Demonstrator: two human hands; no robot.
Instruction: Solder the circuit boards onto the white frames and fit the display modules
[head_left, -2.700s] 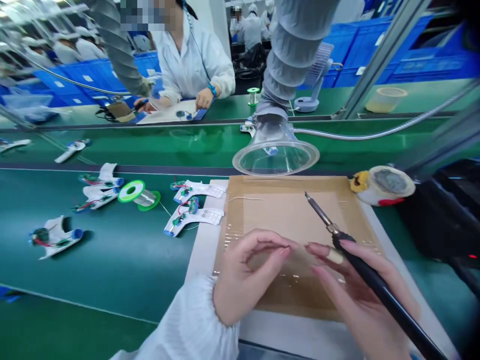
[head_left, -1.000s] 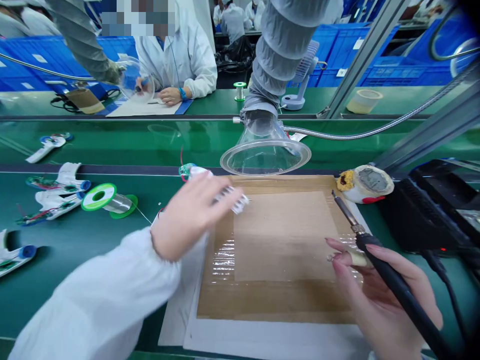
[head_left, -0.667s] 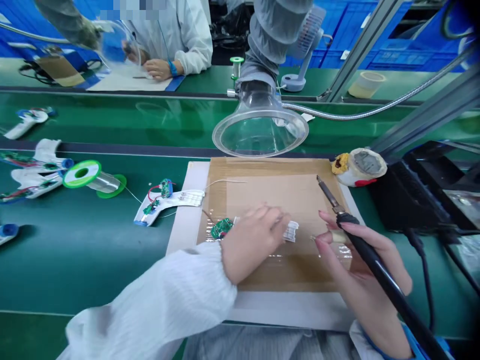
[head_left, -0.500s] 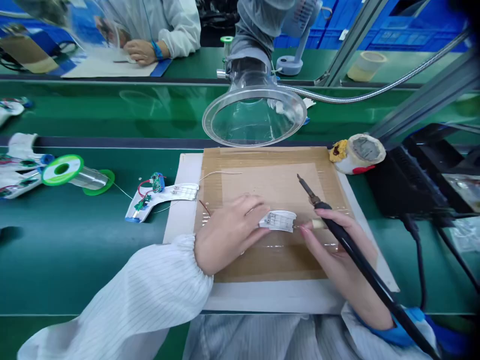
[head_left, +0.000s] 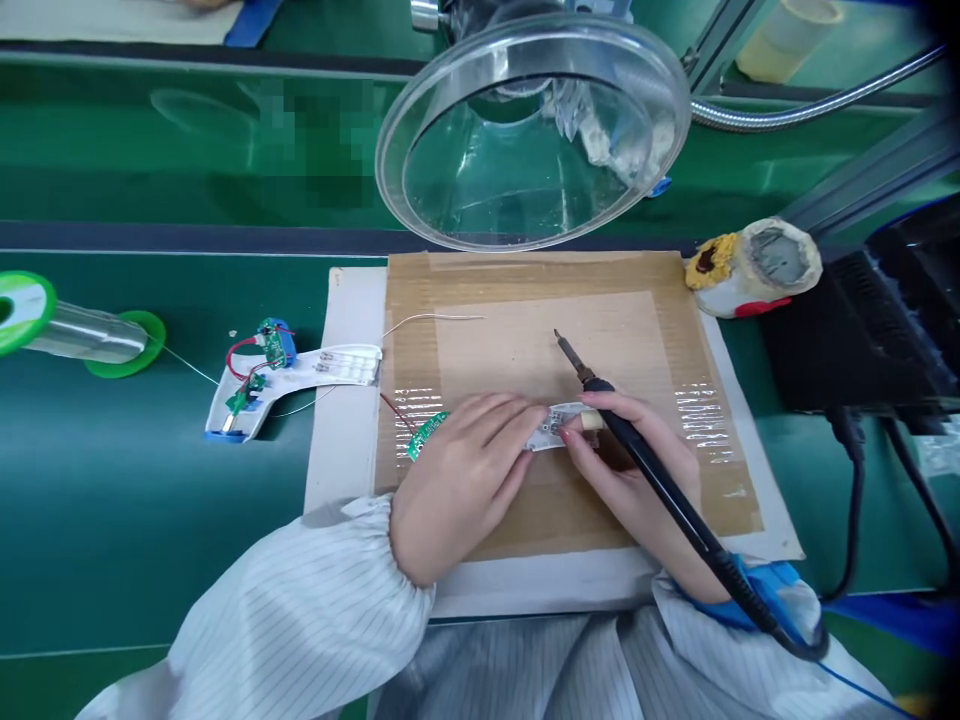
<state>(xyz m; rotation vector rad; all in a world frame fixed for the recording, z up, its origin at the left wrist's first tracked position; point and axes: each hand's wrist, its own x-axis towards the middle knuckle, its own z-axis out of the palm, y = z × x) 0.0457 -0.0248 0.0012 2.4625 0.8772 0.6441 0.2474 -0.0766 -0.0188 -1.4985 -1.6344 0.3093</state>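
From my remote seat, the working area was bounded by the cardboard mat (head_left: 600,320), taped with clear film and laid on a white board (head_left: 345,400), whose near edge ran just past my wrists. Bare cardboard stretched from my hands to the mat's far edge, with the rim of the clear fume-extractor hood (head_left: 532,130) hanging just beyond it. There was more room to the right, out to the mat's right edge. My left hand (head_left: 457,490) lay with its fingers pressed together, their tips on the left end of the white plastic holder (head_left: 559,425). My right hand (head_left: 630,460) pinched the soldering iron (head_left: 660,510) between thumb and fingers, its fingertips on the holder's right end, so the holder sat between both hands, near the mat's middle. The iron's tip pointed away from me, apart from the holder. A small green circuit board (head_left: 424,435) with a red wire (head_left: 395,412) lay just beside my left hand. Left of the mat lay a second white holder (head_left: 300,365) with green boards, and beyond the mat's far right corner sat a tip-cleaning sponge holder (head_left: 750,265).
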